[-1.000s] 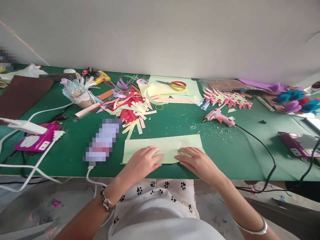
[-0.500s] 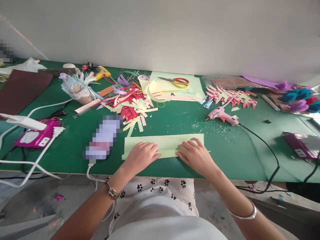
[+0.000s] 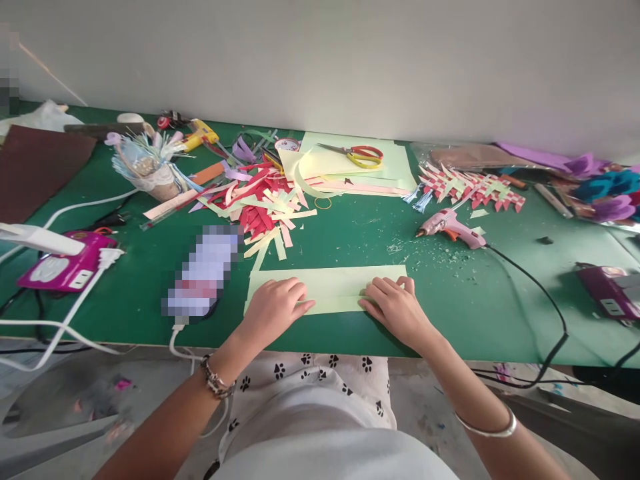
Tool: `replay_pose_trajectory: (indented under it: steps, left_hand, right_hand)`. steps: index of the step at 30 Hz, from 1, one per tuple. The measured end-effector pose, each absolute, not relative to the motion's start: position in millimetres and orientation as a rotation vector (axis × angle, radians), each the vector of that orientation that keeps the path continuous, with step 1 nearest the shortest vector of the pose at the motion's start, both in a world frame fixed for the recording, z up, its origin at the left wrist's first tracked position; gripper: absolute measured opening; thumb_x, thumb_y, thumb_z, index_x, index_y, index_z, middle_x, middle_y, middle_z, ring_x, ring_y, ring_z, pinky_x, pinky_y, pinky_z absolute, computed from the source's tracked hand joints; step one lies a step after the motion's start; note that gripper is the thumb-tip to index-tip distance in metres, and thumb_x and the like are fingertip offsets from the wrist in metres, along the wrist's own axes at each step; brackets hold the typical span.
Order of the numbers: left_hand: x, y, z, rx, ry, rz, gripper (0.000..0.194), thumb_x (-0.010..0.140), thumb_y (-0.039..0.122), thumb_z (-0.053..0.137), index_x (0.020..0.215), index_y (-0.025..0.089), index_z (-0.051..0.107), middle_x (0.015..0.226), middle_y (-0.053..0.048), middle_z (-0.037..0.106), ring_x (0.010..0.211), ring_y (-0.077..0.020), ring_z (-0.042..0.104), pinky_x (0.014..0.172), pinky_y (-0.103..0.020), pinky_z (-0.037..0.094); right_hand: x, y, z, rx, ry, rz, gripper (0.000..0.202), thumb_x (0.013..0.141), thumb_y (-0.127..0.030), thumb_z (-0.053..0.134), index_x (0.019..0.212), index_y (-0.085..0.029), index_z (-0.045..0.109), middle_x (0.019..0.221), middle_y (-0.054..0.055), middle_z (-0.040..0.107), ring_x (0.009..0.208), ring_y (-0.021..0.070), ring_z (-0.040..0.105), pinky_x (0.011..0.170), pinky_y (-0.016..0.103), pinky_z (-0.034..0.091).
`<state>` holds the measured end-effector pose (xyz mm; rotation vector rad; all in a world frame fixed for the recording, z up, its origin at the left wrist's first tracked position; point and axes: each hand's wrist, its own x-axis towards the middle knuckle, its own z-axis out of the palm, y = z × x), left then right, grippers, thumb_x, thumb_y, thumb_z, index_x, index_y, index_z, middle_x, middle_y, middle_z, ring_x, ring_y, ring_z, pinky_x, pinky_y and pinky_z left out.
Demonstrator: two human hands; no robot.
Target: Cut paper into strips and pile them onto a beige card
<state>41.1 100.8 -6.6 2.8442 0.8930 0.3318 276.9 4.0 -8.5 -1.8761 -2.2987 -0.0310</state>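
While the left hand (image 3: pixel 277 303) presses palm-down, fingers bunched, and the right hand (image 3: pixel 397 308) curls narrow, any pinch unclear, pale green paper sheet (image 3: pixel 333 283) lies beneath both, long axis left-right. Near-edge fold looks made, crease partly hidden; far part flat, unfolded. Beyond left hand: paper strips (image 3: pixel 257 218); beyond right: pink glue gun (image 3: pixel 457 231); farthest, between: scissors (image 3: pixel 367 159).

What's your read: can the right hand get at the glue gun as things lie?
Probably yes. The right hand is on the paper and would have to leave it, but only low scraps on the table seem to lie between it and the glue gun.
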Motion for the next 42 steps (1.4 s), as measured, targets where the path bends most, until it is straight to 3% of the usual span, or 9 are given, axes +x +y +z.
replay_pose_trajectory:
  steps: [15,22,27,32,42]
  left_hand:
    - [23.2,108.4,-9.2,2.786,0.935,0.359,0.031,0.087,0.04,0.047,0.067,0.017,0.048,0.064,0.003,0.053,0.053,-0.01,0.046,0.056,-0.025,0.032]
    - [24.7,106.4,-6.2,2.813,0.945,0.376,0.033,0.088,0.042,0.044,0.066,0.017,0.049,0.063,0.002,0.053,0.055,-0.0107,0.048,0.056,-0.026,0.032]
    - [20.2,108.0,-8.7,2.819,0.924,0.376,0.032,0.088,0.044,0.044,0.07,0.018,0.049,0.066,0.001,0.055,0.058,-0.012,0.051,0.057,-0.026,0.033]
    - [0.2,107.4,-4.6,2.833,0.949,0.349,0.031,0.088,0.046,0.042,0.076,0.018,0.049,0.071,0.0,0.057,0.058,-0.0137,0.053,0.056,-0.027,0.034]
    - [-26.0,93.8,-3.7,2.828,1.129,0.254,0.028,0.092,0.025,0.031,0.109,0.014,0.051,0.096,-0.01,0.055,0.076,-0.02,0.058,0.064,-0.031,0.045]
  right_hand:
    - [255.6,5.9,4.3,-1.981,-2.204,-0.042,0.019,0.089,-0.02,0.035,0.081,-0.018,0.052,0.076,0.002,0.057,0.071,0.0145,0.052,0.09,0.039,0.021]
    - [196.3,25.3,-2.4,-1.986,-2.095,0.088,0.022,0.089,-0.039,0.041,0.084,-0.019,0.051,0.083,0.004,0.056,0.078,0.0185,0.051,0.082,0.036,0.027]
    - [187.8,29.5,-8.9,-1.991,-2.072,0.09,0.022,0.089,-0.04,0.043,0.084,-0.02,0.051,0.082,0.003,0.056,0.077,0.0179,0.05,0.078,0.035,0.028]
    - [190.9,27.2,-9.8,-2.0,-2.061,0.123,0.022,0.089,-0.04,0.044,0.083,-0.02,0.051,0.083,0.003,0.056,0.077,0.0174,0.049,0.077,0.035,0.028]
    - [189.4,26.9,-9.2,-1.976,-2.037,0.123,0.021,0.088,-0.038,0.046,0.081,-0.02,0.051,0.081,0.002,0.056,0.076,0.0173,0.049,0.08,0.037,0.027]
